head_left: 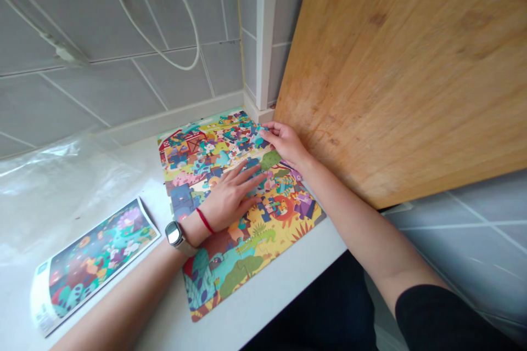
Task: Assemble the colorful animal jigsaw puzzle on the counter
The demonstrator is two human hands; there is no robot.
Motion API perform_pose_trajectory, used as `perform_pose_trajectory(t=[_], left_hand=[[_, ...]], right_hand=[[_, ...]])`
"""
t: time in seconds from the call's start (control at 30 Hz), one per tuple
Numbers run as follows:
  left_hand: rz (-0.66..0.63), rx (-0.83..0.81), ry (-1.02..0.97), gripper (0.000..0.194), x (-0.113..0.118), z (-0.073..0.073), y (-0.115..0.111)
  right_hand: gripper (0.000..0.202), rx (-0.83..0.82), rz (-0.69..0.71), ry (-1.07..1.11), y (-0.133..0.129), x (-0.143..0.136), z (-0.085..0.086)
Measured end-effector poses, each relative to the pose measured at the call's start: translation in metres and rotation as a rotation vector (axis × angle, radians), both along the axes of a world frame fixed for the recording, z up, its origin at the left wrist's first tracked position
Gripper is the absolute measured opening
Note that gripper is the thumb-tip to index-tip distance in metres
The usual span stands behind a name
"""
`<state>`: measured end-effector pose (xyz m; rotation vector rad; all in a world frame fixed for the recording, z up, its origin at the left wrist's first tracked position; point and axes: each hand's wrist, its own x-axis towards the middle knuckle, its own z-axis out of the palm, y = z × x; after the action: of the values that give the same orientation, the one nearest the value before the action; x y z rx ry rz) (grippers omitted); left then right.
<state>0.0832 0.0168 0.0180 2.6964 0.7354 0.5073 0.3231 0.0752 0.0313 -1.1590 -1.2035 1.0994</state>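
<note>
A colourful jigsaw puzzle (255, 252) lies on the white counter, its near part joined up and many loose pieces scattered over its far part. My left hand (233, 194) rests flat on the middle of it with fingers spread, a watch and a red cord on the wrist. At the far right edge of the puzzle, my right hand (286, 142) pinches a small teal puzzle piece (262, 129) between thumb and fingers. Part of that piece is hidden by the fingertips.
A printed picture sheet (102, 258) with a curled edge lies at the left. Behind it is clear plastic wrapping (53, 181). A large wooden board (403, 77) leans at the right, close to my right arm. White cables (193, 38) hang against the tiled wall.
</note>
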Motion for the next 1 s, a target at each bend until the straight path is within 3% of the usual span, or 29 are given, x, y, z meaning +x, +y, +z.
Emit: perform_pose_trajectory(t=[0.1,0.27,0.47,0.7,0.77,0.9,1.0], left_hand=[[-0.040,-0.014,0.108,0.041,0.004,-0.001,-0.007],[0.070,0.044,0.128,0.032,0.001,0.001,-0.003],[0.249,0.089,0.110,0.052,-0.001,-0.004,0.002],[0.267,0.041,0.037,0.038,0.003,-0.009,0.000],[0.263,0.001,-0.015,0.037,0.001,-0.009,0.004],[0.273,0.000,-0.099,0.038,-0.003,-0.008,0.013],[0.294,0.024,-0.120,0.035,-0.004,-0.006,0.014]], right_hand=[[0.052,-0.040,0.002,0.050,-0.004,-0.004,0.003],[0.055,-0.037,0.037,0.099,-0.008,-0.009,0.006],[0.053,-0.048,0.043,0.128,-0.007,-0.010,0.006],[0.049,-0.071,0.067,0.110,-0.010,-0.010,0.010],[0.048,-0.097,0.125,0.080,-0.011,-0.008,0.012],[0.046,-0.131,0.382,-0.049,-0.013,-0.004,0.011],[0.043,-0.048,0.440,-0.179,-0.013,-0.006,0.008]])
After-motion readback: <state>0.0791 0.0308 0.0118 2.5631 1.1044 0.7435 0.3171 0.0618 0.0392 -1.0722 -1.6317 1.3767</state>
